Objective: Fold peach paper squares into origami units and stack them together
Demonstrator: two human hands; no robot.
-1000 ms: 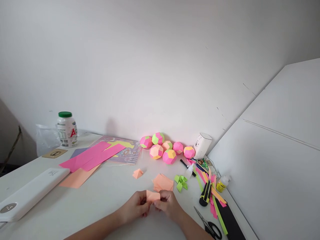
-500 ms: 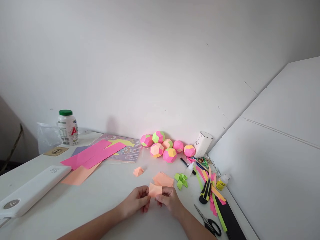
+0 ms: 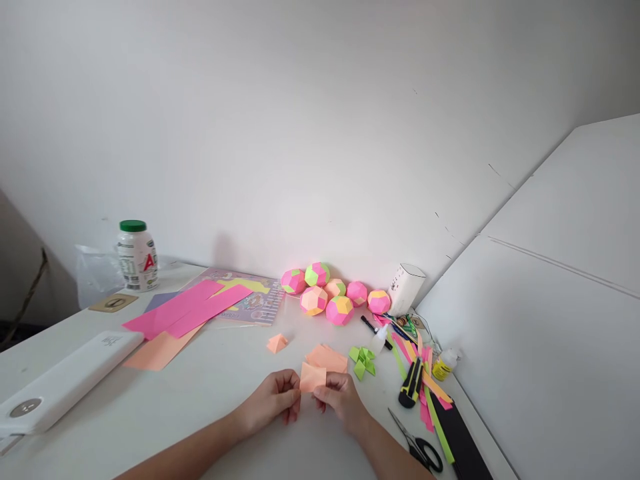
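Note:
A small peach paper square (image 3: pixel 313 378) is held up just above the white table. My right hand (image 3: pixel 344 400) pinches its right side between thumb and fingers. My left hand (image 3: pixel 274 401) is closed with thumb and fingertips at the square's lower left corner. Right behind the square lie more peach paper pieces (image 3: pixel 333 359). A folded peach piece (image 3: pixel 277 343) rests farther left, and several folded green pieces (image 3: pixel 363 362) lie to the right.
Several multicoloured paper balls (image 3: pixel 339 311) line the wall. Scissors (image 3: pixel 417 443), a box cutter (image 3: pixel 411 383), paper strips (image 3: pixel 434 421) and a yellow glue bottle (image 3: pixel 445 364) lie right. Pink sheets (image 3: pixel 200 310), a white power strip-like device (image 3: pixel 70 380) and a green-capped jar (image 3: pixel 137 259) are left.
The peach square has shifted slightly right and now looks flatter, its top edge straight rather than curved. Both hands stay nearly in place.

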